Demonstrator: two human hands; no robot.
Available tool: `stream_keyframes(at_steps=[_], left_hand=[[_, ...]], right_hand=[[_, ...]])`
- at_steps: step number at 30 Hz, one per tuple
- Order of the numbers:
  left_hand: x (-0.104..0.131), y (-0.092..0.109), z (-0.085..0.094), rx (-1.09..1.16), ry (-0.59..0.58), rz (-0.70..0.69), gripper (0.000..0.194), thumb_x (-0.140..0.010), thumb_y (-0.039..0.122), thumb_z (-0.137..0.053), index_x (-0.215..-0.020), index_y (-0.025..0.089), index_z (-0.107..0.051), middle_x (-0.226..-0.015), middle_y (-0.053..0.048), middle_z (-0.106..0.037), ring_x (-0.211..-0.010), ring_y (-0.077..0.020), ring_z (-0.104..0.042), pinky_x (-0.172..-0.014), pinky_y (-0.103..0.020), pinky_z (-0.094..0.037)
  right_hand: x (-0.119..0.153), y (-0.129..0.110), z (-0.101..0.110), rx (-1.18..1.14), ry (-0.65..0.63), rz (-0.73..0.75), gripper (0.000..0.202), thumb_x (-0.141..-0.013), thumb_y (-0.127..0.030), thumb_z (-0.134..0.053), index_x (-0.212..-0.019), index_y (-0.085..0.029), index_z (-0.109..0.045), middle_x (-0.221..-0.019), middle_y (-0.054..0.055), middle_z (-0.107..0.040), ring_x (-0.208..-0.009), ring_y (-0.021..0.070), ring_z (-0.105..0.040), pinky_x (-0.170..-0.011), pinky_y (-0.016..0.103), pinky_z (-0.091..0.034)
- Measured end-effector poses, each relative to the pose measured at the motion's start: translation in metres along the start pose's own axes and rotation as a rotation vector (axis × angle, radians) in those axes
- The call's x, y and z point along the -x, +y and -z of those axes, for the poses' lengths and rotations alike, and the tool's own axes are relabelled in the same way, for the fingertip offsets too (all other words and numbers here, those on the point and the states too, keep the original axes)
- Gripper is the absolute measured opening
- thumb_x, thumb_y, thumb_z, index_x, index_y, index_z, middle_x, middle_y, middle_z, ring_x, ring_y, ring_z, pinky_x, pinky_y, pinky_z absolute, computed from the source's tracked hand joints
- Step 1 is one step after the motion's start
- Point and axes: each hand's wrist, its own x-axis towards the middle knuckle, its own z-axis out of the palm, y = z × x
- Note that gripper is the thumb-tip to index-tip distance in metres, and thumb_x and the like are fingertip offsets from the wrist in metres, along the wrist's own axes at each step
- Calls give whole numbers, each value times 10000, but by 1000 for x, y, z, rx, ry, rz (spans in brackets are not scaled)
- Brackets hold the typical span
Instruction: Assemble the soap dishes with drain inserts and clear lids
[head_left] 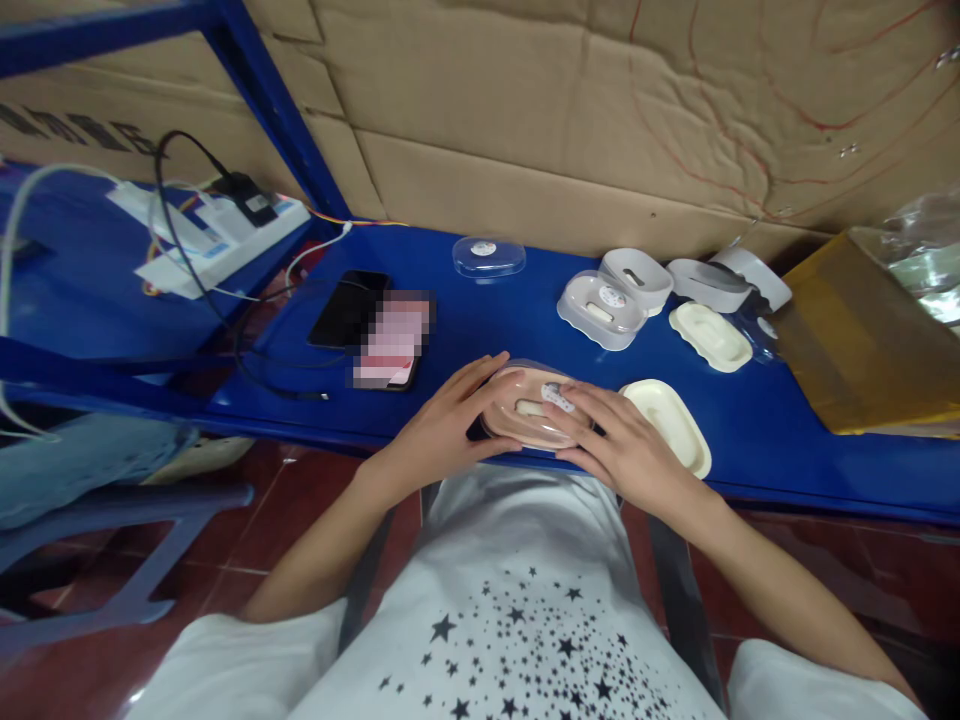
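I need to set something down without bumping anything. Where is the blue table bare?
The table is bare between the clear lid, the pink-screened phone and the pink case; also between the nearest cream tray and the taped box. It's crowded behind that tray, among the grey cases, and left around the black phone.

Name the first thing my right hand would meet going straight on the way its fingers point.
The clear-lidded pink case, which the right hand already touches. Beyond it, probably the left hand, though depth is hard to judge.
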Motion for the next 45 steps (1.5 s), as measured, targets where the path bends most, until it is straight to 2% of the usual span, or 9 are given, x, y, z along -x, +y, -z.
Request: stream_keyframes(at_steps=[4, 10, 15, 22, 28, 36, 40, 43, 45], left_hand=[[0, -4, 0, 5, 11, 41, 784, -979, 654, -737, -1638, 318, -476, -1755, -107, -451, -1577, -311, -519, -1262, -501, -512], [4, -9, 2, -10, 21, 21, 706, -982, 620, -754, -1582, 325, -526, -1789, -107, -388, -1545, -312, -559, -1231, -487, -550], [4, -9, -1, -3, 57, -2, 652, -974, 566, -793, -1516, 297, -552, -1731, -129, -476, -1543, -326, -562, -1237, -535, -541], [5, -9, 0, 2, 62, 26, 685, -964, 533, -819, -1524, 287, -510, -1685, -143, -517, -1511, -336, -594, -1215, -542, -565], [3, -9, 1, 60, 55, 45, 741, -935, 554, -843, -1555, 319, -514, -1660, -128, -526, -1515, -345, -583, -1241, -565, -533], [4, -10, 1, -26, 22, -18, 785, -1010, 552, -750, -1705, 429, -405, -1790, -58, -393, -1571, -323, -525, -1237, -489, -544], [4, -10, -1, -61, 44, -69, 756, -1031, 540, -719, -1706, 418, -403, -1800, -77, -371, -1558, -324, -541, -1233, -509, -541], [5, -10, -2, -71, 69, -79, 763, -1039, 499, -724, -1714, 411, -379, -1776, -96, -408, -1562, -331, -536, -1234, -532, -539], [5, -10, -2, -70, 77, -71, 776, -1035, 475, -738, -1715, 415, -370, -1756, -102, -431, -1559, -338, -537, -1239, -548, -535]], right_hand=[[-4, -4, 0, 8, -10, 13, 656, -1107, -265, -615, -1724, -286, -396, -1597, 145, -628, -1546, 355, -534, -1200, 593, -561], [-10, 9, 3, -235, -87, 46, 676, -1120, -207, -564, -1739, -357, -336, -1741, 71, -475, -1682, 282, -324, -1358, 623, -359], [-13, 18, 2, -320, -105, 20, 571, -1107, -264, -623, -1655, -337, -483, -1720, 67, -503, -1663, 265, -368, -1374, 610, -325], [-17, 20, 2, -284, -123, 111, 611, -1108, -187, -586, -1683, -330, -439, -1733, 53, -491, -1646, 237, -400, -1400, 590, -254], [-23, 19, 6, -369, -149, 90, 414, -1114, -205, -580, -1518, -295, -599, -1703, 51, -534, -1644, 201, -402, -1408, 582, -237], [-26, 16, 7, -334, -189, 108, 476, -1084, -154, -568, -1524, -329, -603, -1672, 36, -572, -1653, 232, -389, -1389, 654, -216], [-29, 15, 0, -323, -164, 38, 584, -1089, -325, -649, -1647, -329, -477, -1791, 75, -392, -1702, 288, -269, -1371, 708, -181], [-30, 16, -1, -291, -146, 5, 632, -1110, -334, -618, -1704, -347, -404, -1849, 81, -235, -1728, 304, -143, -1364, 686, -244], [-29, 20, 3, -273, -143, 10, 656, -1102, -328, -635, -1710, -381, -397, -1854, 62, -218, -1726, 318, -140, -1359, 682, -270]])
